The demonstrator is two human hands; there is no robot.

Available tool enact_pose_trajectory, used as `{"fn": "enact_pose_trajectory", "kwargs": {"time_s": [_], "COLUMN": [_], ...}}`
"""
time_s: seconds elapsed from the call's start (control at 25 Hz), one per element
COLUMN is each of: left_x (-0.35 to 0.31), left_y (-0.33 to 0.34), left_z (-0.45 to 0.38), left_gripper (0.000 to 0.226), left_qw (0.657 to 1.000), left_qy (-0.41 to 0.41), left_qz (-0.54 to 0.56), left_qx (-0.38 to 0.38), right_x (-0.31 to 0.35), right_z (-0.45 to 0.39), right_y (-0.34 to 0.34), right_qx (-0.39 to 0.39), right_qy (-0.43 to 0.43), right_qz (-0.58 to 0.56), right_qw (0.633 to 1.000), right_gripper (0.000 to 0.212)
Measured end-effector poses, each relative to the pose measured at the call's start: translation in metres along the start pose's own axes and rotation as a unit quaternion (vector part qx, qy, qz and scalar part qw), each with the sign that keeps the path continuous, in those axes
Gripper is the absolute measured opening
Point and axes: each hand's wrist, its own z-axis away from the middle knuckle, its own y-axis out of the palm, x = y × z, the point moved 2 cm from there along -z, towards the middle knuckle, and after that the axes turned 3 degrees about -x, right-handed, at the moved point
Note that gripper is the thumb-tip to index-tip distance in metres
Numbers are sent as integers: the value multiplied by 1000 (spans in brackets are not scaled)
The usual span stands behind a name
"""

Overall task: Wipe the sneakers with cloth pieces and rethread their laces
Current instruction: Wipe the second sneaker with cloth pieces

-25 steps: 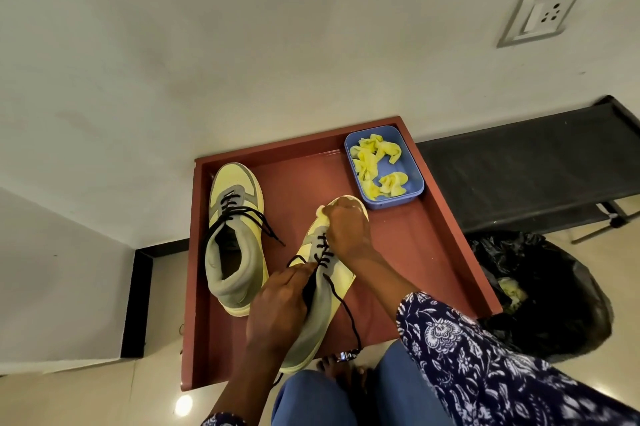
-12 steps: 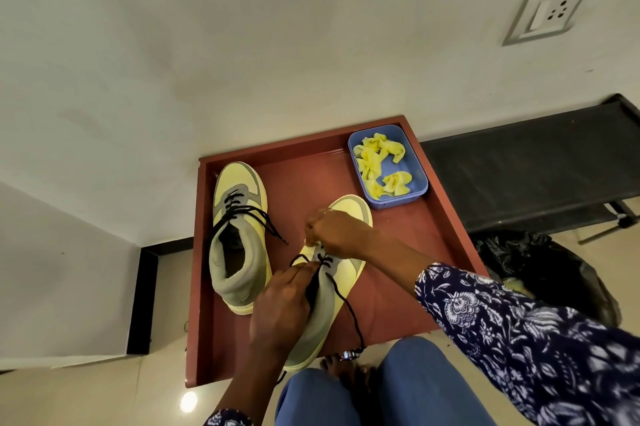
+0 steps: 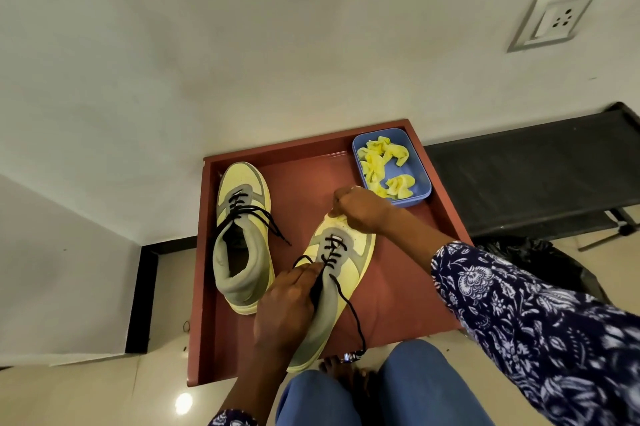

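Two yellow-and-grey sneakers with black laces lie on a red-brown tray (image 3: pixel 408 287). The left sneaker (image 3: pixel 242 238) rests flat by the tray's left wall. My left hand (image 3: pixel 287 311) grips the right sneaker (image 3: pixel 341 273) at its collar and tongue, holding it tilted, and one lace end trails toward the tray's near edge. My right hand (image 3: pixel 360 209) is a closed fist at this sneaker's toe, with a bit of yellow cloth (image 3: pixel 335 215) showing under the fingers. A blue tub (image 3: pixel 420 180) in the tray's far right corner holds several yellow cloth pieces (image 3: pixel 381 166).
The tray sits on the floor against a white wall. A black low bench (image 3: pixel 536 169) stands to the right, with a black plastic bag (image 3: pixel 540 259) in front of it. My knees in blue trousers (image 3: pixel 415 387) are at the tray's near edge.
My right hand has slid from the lace area forward to the toe of the right sneaker. The left hand has kept its grip on the sneaker.
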Motion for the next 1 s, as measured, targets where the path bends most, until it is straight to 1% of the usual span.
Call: {"fn": "enact_pose_trajectory", "kwargs": {"time_s": [0.08,0.24,0.4,0.52,0.6,0.8,1.0], "left_x": [-1,0,-1,-3,-3,-2,-3], "left_y": [0,1,0,-2,-2,-2,-1], "left_z": [0,-1,0,0,0,0,0], "left_gripper": [44,42,41,40,40,40,40], "left_qw": [1000,1000,1000,1000,1000,1000,1000], "left_qy": [0,-3,-4,1,4,10,9], "left_qz": [-2,-6,-4,-7,-6,-11,-13], "left_qx": [-1,0,-6,-11,-13,-11,-9], "right_x": [13,46,44,37,34,32,42], "right_z": [-5,-19,-20,-14,-13,-26,-36], "right_y": [4,20,15,5,3,7,11], "right_qx": [2,37,82,105,97,89,107], "right_qy": [4,-52,-128,-159,-160,-119,-119], "right_qz": [17,55,85,91,89,69,63], "right_qw": [1000,996,985,977,978,986,985], "right_gripper": [40,33,32,33,31,34,30]}}
